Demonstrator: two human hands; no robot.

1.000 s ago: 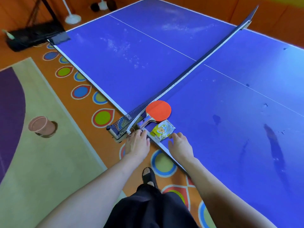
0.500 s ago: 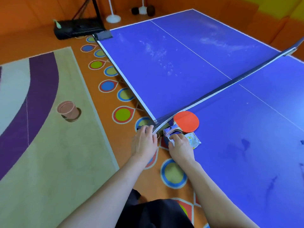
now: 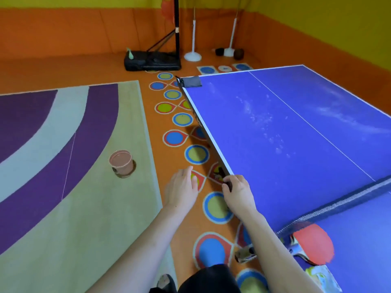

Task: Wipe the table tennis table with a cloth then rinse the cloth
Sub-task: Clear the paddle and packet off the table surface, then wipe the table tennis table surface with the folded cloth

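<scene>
The right hand point(image 3: 238, 194) rests at the table point(image 3: 296, 134) edge, its fingers curled around something small and dark; what it is cannot be told. The left hand point(image 3: 182, 189) hangs over the floor just left of the edge, fingers relaxed and holding nothing. No cloth is identifiable, unless it is the dark thing. White smears lie on the table well beyond the right fingertips. A paddle point(image 3: 313, 243) sits behind the right wrist by the net point(image 3: 338, 206).

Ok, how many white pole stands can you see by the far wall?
2. One white pole stand with a round base is beside the black weighted base; the other white pole stand is further right, between two dark round objects. More may be out of frame.
</scene>
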